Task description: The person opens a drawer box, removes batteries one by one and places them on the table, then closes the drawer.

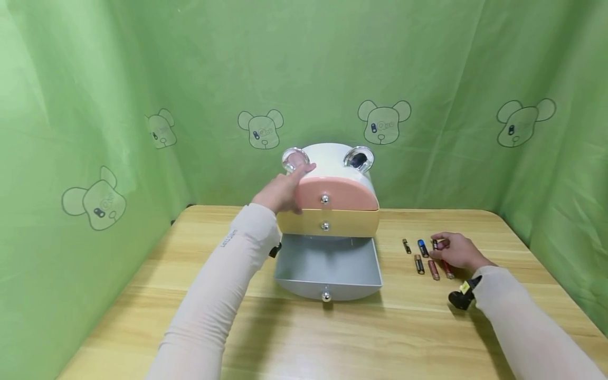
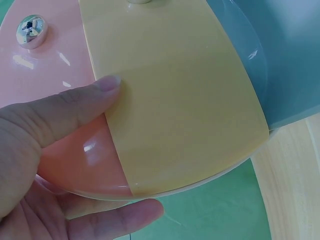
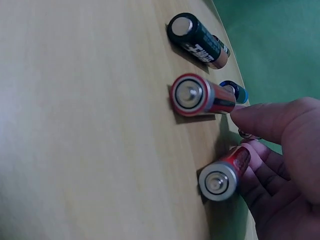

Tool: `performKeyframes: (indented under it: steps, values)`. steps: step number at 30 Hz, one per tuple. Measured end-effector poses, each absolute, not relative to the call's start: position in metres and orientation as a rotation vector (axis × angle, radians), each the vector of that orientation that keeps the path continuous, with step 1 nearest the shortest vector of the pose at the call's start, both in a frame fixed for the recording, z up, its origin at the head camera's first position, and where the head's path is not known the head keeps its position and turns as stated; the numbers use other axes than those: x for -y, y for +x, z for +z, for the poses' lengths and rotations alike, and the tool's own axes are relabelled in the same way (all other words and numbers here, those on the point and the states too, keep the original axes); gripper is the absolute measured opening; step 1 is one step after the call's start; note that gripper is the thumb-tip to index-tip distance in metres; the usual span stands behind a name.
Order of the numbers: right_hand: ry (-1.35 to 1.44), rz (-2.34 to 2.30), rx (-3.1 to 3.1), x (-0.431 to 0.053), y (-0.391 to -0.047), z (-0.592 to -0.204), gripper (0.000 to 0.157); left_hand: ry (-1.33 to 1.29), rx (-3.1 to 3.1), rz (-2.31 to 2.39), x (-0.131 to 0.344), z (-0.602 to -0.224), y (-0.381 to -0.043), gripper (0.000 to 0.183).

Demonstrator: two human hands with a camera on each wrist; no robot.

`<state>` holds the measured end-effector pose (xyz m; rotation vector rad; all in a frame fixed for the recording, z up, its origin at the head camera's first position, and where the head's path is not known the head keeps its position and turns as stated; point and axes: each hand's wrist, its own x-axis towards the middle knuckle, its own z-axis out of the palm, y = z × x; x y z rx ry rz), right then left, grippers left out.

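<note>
A bear-shaped storage box (image 1: 332,163) stands at the table's middle, with a pink top drawer (image 1: 337,192), a yellow middle drawer (image 1: 304,221) and a grey bottom drawer (image 1: 328,261) pulled out. My left hand (image 1: 280,191) grips the box's left side; in the left wrist view its thumb (image 2: 75,107) presses the front where pink meets yellow. Over on the right, my right hand (image 1: 457,250) pinches a small battery (image 1: 434,244) between thumb and fingers, mostly hidden by them. Around it lie a red battery (image 1: 434,269), another red battery (image 3: 220,180) and a blue battery (image 1: 423,248).
Left of these lie a black-and-copper battery (image 1: 419,264) and a thinner battery (image 1: 406,246). The wooden table (image 1: 380,338) has green curtains (image 1: 323,63) behind and at both sides. The grey drawer juts toward the front of the table.
</note>
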<state>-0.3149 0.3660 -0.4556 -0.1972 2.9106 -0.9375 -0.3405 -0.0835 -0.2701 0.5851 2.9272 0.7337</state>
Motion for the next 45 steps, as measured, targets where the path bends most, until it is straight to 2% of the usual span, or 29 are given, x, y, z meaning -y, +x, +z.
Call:
performKeyframes:
  steps: [21, 36, 45]
  values:
    - [-0.228, -0.914, -2.910, -0.361, -0.314, -0.453, 0.047, 0.569, -2.921, 0.776, 0.084, -0.270, -0.339, 0.121]
    - [-0.203, -1.003, -2.877, -0.367, -0.306, -0.452, 0.057, 0.566, -2.901, 0.782, 0.082, -0.270, -0.339, 0.121]
    - [-0.205, -1.007, -3.018, -0.355, -0.294, -0.436, 0.048, 0.602, -2.924, 0.754, 0.084, -0.271, -0.341, 0.122]
